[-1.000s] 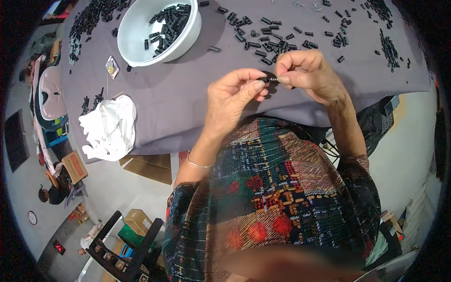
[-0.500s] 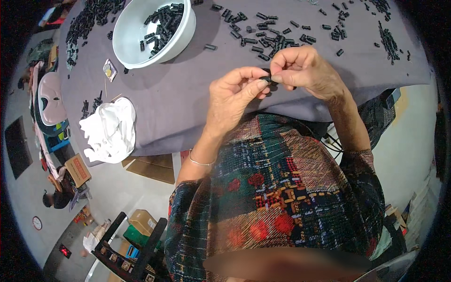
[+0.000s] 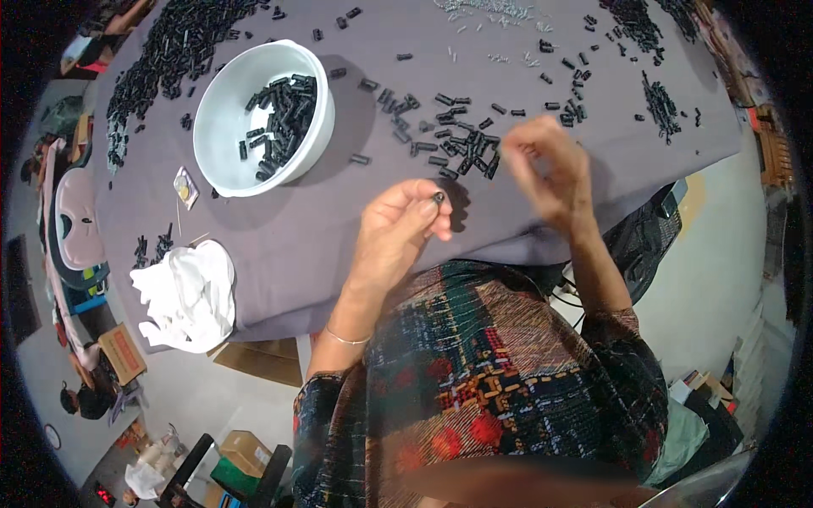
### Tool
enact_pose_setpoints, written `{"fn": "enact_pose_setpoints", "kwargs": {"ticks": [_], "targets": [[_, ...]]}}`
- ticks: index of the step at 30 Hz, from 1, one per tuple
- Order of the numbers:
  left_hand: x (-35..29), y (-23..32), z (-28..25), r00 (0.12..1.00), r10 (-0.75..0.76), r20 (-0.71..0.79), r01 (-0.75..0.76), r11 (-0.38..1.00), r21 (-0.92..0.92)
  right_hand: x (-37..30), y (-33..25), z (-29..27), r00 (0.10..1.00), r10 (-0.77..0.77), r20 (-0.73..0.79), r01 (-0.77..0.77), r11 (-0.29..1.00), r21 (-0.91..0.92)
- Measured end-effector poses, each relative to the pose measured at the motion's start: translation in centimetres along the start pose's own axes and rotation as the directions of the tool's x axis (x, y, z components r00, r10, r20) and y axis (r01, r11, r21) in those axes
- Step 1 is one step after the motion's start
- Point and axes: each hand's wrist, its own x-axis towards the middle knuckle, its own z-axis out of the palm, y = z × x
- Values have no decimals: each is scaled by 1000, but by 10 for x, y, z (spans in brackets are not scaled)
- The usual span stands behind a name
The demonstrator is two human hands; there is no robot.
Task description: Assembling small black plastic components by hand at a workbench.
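Observation:
My left hand (image 3: 396,227) pinches a small black cylindrical part (image 3: 438,197) between thumb and fingers, its round end showing a hollow. To the right, apart from it, my right hand (image 3: 552,173) is raised over the cloth with fingers curled. Motion smears it, so I cannot make out whether anything is in it. Beyond both hands lies a loose heap of black cylindrical parts (image 3: 467,146), nearest to the right hand. At the left stands a white bowl (image 3: 212,140) with more black cylinders (image 3: 292,118) inside.
A grey cloth (image 3: 288,262) covers the table. Large black piles (image 3: 174,51) lie far left, thin dark pieces (image 3: 660,106) at right, tiny silvery pieces (image 3: 495,10) at the back. A crumpled white cloth (image 3: 190,296) and a small packet (image 3: 185,188) rest at left.
My hands have parted: the right one has moved right, away from the left. The left keeps the black part. The view has shifted, so the table sits lower in the picture.

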Motion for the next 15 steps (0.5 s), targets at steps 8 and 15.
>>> {"fn": "enact_pose_setpoints", "kwargs": {"ticks": [8, 15], "targets": [[4, -3, -5, 999, -5, 50, 7, 1000, -30, 31, 24, -9, 994, -61, 85, 88, 928, -362], [5, -1, -4, 995, -29, 90, 32, 999, -33, 44, 37, -5, 950, -183, 252, 275, 871, -408]]}}
